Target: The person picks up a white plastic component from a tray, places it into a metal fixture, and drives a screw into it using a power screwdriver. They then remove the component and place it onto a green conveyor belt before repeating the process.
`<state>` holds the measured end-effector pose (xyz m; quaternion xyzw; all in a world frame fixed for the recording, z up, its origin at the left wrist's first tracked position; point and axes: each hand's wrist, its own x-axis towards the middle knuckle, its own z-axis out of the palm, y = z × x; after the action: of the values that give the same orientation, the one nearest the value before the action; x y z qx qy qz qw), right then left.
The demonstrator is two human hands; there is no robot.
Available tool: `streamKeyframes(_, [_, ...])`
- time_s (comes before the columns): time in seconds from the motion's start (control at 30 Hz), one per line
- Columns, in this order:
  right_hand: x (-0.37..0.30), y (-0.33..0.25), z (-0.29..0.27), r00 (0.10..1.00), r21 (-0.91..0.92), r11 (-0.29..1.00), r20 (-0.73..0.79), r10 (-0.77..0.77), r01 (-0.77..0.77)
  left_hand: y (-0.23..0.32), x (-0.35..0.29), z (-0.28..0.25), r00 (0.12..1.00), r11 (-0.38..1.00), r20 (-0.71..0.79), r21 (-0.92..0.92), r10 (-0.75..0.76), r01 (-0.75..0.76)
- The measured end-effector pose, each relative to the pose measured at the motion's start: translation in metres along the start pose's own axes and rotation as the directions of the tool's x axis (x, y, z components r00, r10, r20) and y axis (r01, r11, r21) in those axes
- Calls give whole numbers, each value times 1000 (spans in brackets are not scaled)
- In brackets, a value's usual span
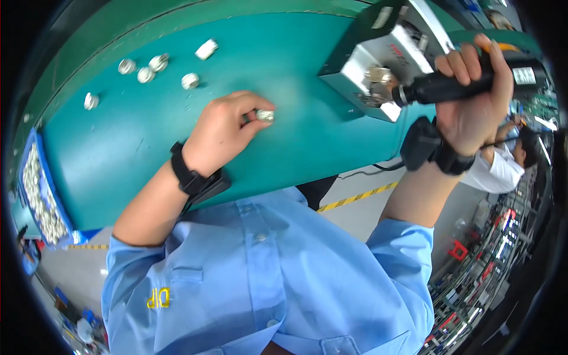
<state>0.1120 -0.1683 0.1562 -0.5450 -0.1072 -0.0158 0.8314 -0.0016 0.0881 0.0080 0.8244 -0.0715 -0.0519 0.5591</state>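
So the black screwdriver (pixel 427 87) is up in the right hand (pixel 470 113), lying pretty much sideways. Its long axis runs left to right with a slight tilt, tip end pointing left at the mouth of the box (pixel 362 54), thick end off to the right. The tip is right by the shiny metal bits (pixel 381 83) in there, but I can't tell if it's actually touching them. The small silvery part (pixel 265 116) is at the left hand (pixel 220 127), over the middle of the desk (pixel 278 50). It's stubby and a bit blurry, looks a little wider left to right, and pokes out past the fingertips.

Room-wise, there's a good gap of green desk between the left hand and the box. The near edge of the desk curves just in front of the blue shirt (pixel 236 260), and the left wristband (pixel 190 180) is close to it. Five round parts (pixel 145 74) and one blockier white part (pixel 206 49) are scattered toward the far left, and a blue tray (pixel 55 192) full of little pale pieces sits at the left end.

Fingers: left thumb and index are pinched on the silvery part, with barely any gap beyond its width. Right fingers are wrapped around the screwdriver body.
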Motion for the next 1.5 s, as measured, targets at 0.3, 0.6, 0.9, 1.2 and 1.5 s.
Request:
streamKeyframes(0.3, [-63,51,63,893,64,979,403,-201,192,-4,3,3,999,997,5,-63,47,-47])
streamKeyframes(0.6, [-69,70,78,893,-92,965,407,-190,247,-6,-1,2,998,994,2,-81,67,-67])
streamKeyframes(0.9, [-63,74,84,838,-171,955,532,-120,245,-4,1,-3,989,989,-15,-1,145,-145])
streamKeyframes(1.2, [-69,11,62,901,113,904,101,-422,411,29,35,-35,981,958,-6,214,196,-190])
streamKeyframes(1.5, [-90,-27,12,813,-98,807,35,-582,582,44,118,-125,965,706,-192,708,181,9])
